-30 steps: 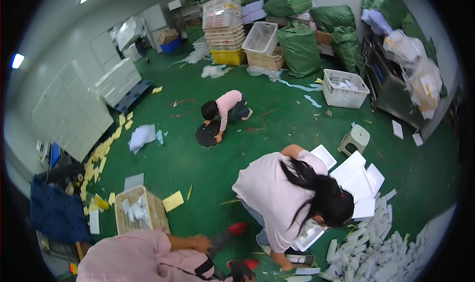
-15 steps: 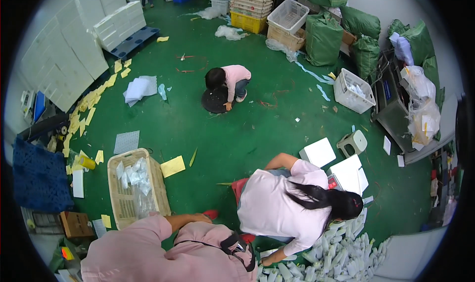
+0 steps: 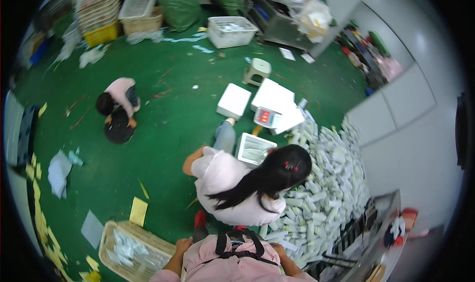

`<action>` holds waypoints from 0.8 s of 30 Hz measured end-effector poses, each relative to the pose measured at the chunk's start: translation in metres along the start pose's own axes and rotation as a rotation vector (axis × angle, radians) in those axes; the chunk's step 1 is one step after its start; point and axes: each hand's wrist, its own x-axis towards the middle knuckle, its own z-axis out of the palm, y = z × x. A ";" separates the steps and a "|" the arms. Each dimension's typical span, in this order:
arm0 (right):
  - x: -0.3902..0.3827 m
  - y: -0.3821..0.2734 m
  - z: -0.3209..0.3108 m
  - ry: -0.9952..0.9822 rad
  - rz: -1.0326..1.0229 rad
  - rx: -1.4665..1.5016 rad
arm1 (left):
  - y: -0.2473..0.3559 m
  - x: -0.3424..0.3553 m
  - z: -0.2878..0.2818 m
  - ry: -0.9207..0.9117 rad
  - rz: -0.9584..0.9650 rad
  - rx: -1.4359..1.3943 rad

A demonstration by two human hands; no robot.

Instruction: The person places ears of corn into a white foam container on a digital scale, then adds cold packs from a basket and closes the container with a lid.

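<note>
My left hand (image 3: 184, 244) is low in the view beside my pink clothing, close to the right end of a cream plastic basket (image 3: 110, 237) with clear plastic bags (image 3: 128, 247) in it. Its fingers are too small and folded from view to read, and nothing shows in it. On my other side, my right hand (image 3: 278, 250) lies near the edge of a heap of pale, wrapped long pieces (image 3: 326, 183). Its fingers are mostly hidden. Right in front of me a co-worker (image 3: 227, 183) in a light top bends toward the heap, next to a white tray (image 3: 255, 149).
A scale with a red display (image 3: 267, 117) stands by white foam boxes (image 3: 233, 101) and a stool (image 3: 257, 71). Another person (image 3: 118, 99) crouches over a round black object (image 3: 118, 127). A metal rack (image 3: 381, 222) borders the heap. Yellow sheets (image 3: 138, 211) lie on the floor.
The view has swung right, bringing the heap and rack further in. My body is more upright, and my left forearm no longer reaches across. The co-worker appears turned toward the heap.
</note>
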 end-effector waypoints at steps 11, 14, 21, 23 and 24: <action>-0.063 0.060 0.088 0.119 0.165 0.174 | -0.018 0.062 -0.050 -0.046 0.567 0.365; -0.094 0.067 0.104 0.130 0.211 0.277 | 0.017 0.055 -0.043 -0.088 0.069 -0.136; -0.147 0.090 0.109 0.251 0.158 0.421 | 0.073 0.035 -0.040 -0.288 -0.047 -0.072; -0.154 0.117 0.115 0.294 0.092 0.411 | 0.082 0.022 -0.028 -0.271 0.022 0.082; -0.160 0.117 0.106 0.288 0.072 0.371 | 0.081 0.016 -0.024 -0.239 0.094 0.204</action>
